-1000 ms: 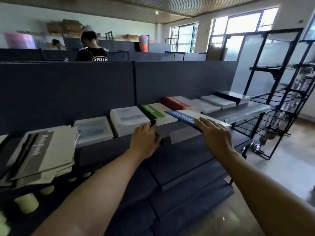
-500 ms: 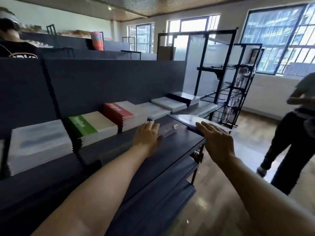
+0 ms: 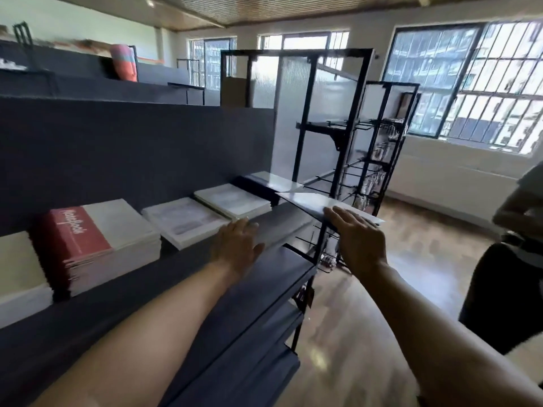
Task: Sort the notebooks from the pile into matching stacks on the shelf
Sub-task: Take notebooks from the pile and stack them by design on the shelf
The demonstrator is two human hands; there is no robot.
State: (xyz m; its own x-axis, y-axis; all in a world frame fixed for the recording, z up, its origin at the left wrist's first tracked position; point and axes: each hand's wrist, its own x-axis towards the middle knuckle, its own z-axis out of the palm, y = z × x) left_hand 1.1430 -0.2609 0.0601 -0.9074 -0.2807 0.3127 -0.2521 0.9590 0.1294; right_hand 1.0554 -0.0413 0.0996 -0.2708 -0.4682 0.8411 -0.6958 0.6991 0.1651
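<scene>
A thin notebook (image 3: 308, 201) with a glare-washed cover is held flat in the air past the end of the dark shelf (image 3: 188, 277), where a red-covered stack (image 3: 97, 245), two pale stacks (image 3: 185, 221) and a dark-edged stack (image 3: 264, 183) lie in a row.

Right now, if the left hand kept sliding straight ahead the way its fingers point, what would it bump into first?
Probably the pale notebook stack just beyond the left hand: the fingers point up the shelf toward its front edge. Depth is hard to judge, so it might skim past it.
</scene>
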